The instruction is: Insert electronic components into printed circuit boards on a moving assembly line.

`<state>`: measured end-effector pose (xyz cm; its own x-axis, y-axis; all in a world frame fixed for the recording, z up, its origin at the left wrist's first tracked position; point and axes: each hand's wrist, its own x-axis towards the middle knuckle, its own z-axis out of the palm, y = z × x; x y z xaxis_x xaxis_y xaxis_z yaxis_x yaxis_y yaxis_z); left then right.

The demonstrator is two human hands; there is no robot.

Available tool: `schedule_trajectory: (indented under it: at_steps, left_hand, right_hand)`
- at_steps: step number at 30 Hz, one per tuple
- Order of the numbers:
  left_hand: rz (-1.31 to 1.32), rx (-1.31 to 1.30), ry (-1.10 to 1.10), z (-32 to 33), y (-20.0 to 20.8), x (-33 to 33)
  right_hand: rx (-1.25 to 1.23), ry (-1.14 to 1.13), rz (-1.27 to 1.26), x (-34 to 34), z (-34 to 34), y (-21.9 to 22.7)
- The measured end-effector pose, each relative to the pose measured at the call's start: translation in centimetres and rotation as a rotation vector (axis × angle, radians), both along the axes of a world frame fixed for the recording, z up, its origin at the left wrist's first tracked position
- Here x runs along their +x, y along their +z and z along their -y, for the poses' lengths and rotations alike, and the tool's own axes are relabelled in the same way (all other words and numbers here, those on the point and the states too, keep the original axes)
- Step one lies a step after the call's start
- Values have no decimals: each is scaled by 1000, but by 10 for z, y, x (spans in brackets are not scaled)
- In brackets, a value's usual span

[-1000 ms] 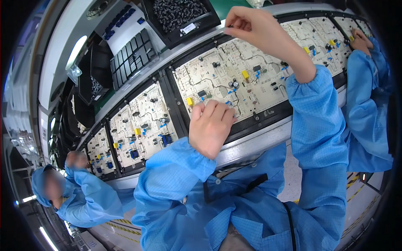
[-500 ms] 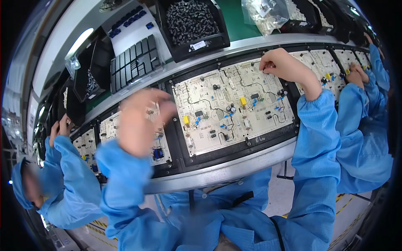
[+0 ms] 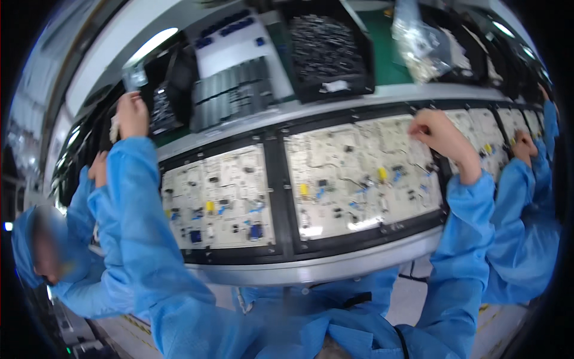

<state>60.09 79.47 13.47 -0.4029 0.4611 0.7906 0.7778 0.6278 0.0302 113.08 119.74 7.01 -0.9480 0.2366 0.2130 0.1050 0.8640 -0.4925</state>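
Observation:
My right hand (image 3: 443, 139) hovers over the upper right part of a pale circuit board (image 3: 335, 206) in a black frame. Its fingers are curled together; whatever they hold, if anything, is too small to make out. My left hand (image 3: 133, 116) is raised at the far left, beside a black bin of small parts (image 3: 164, 110). Motion blurs its fingers, and I cannot tell whether they hold anything. Yellow, blue and black components stand on the board, among them a yellow block (image 3: 382, 174). A second populated board (image 3: 245, 173) lies in the frame to the left.
Behind the metal rail stand a large bin of black components (image 3: 329, 51), a tray of dark rectangular parts (image 3: 233, 93) and a clear plastic bag (image 3: 421, 51). Co-workers in blue sit on both sides; one's hands (image 3: 524, 146) are over boards at right.
My left hand has gone from above the left board up and left to the bins. My right hand stays over the board's upper right. The whole view has shifted and is blurred.

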Motion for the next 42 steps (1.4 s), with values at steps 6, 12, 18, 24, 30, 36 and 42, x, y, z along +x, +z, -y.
schedule_trajectory:
  at_steps: [6, 12, 18, 24, 30, 36, 42]
  left_hand:
    - [361, -52, -85, -14, -39, -16]
    - [687, -154, -115, -28, -63, -28]
    - [819, -235, -111, -35, -76, -56]
    - [300, 201, 153, -37, -65, -48]
    - [-30, 293, -262, -109, 3, 49]
    - [128, -211, -339, -153, -47, 78]
    - [237, -460, -137, -158, -64, 77]
  right_hand:
    - [6, -98, 108, 2, 15, 11]
    - [0, -140, 176, -7, 17, 21]
    - [-54, -120, 167, -5, 16, 17]
    - [-37, -130, 100, -4, 16, 10]
    - [81, -144, 97, 1, 17, 11]
    - [90, -191, 95, -9, 24, 12]
    - [100, -197, 167, -9, 30, 20]
